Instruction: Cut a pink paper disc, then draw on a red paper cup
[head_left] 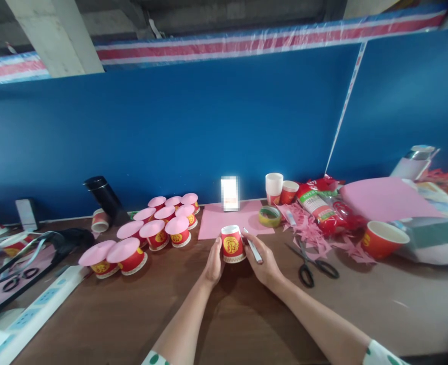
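Observation:
A red paper cup with a gold emblem stands upside down between my hands, its white base facing up. My left hand is closed around the cup's left side. On the right side of the cup, my right hand grips a white marker pen, its fingers reaching to the cup. Pink paper discs top several upturned red cups to the left. Just behind the held cup lies a sheet of pink paper.
To the right are black-handled scissors, a tape roll, pink paper scraps and a red cup. A black bottle and a power strip are at left. A blue partition rises behind.

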Demonstrator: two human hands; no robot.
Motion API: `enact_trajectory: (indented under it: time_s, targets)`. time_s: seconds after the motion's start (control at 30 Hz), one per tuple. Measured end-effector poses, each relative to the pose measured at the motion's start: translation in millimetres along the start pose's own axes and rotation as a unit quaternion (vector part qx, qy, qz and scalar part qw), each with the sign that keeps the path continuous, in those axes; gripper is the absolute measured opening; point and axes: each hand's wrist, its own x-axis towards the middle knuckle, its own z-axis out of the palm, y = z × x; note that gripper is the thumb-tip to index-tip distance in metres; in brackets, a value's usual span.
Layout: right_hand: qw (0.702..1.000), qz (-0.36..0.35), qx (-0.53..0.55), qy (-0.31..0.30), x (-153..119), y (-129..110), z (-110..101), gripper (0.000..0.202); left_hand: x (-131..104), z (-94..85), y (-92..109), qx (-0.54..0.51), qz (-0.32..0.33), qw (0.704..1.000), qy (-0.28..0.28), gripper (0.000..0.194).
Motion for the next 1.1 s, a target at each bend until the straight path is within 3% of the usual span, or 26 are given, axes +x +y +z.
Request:
enact_trajectory:
  time_s: [0.1, 0.23, 0.7, 1.1]
  targets:
    - [1.0, 0.003, 0.012, -0.002, -1, 2, 0, 0.037, -5, 4.9, 6, 0.002, 0.032, 0.999, -0.038, 0.038]
    - [1.0, 0.001, 0.009, -0.005, -3, 1, 0, 0.038, -13, 6.9, 17, 0.022, 0.005, 0.995, -0.102, 0.045]
    - [0.999, -0.024, 0.037, -0.01, -4, 0, 0, 0.038, -19, 10.7, 25, -0.006, -0.039, 0.996, -0.078, 0.043]
    - [0.997, -0.02, 0.081, -0.009, -6, -6, 0, 0.04, -14, 4.3, 18, -0.067, -0.055, 0.99, -0.111, 0.035]
